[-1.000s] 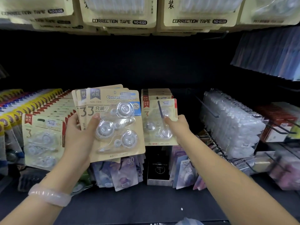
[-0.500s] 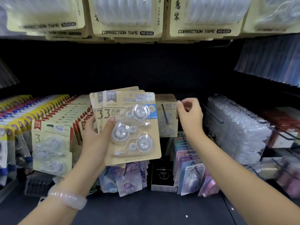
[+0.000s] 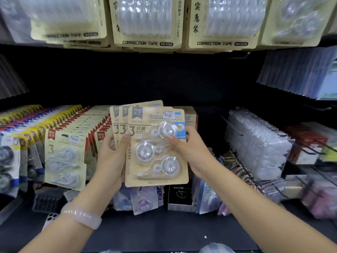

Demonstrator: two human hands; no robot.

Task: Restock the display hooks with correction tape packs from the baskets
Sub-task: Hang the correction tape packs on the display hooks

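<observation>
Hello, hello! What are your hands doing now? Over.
Left hand grips fanned correction tape packs. Right hand pinches the front pack. Nothing blocking.

Upper hanging packs (image 3: pixel 147 24): "CORRECTION TAPE NO-8320". Held front pack (image 3: pixel 156 148): "3", "ADS 2309".

Right hand (image 3: pixel 189 150) now on held packs (image 3: pixel 156 147)

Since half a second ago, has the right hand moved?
Yes. The right hand has left the packs hanging on the hook behind and come toward the person's left, onto the front pack that the left hand holds.
</observation>
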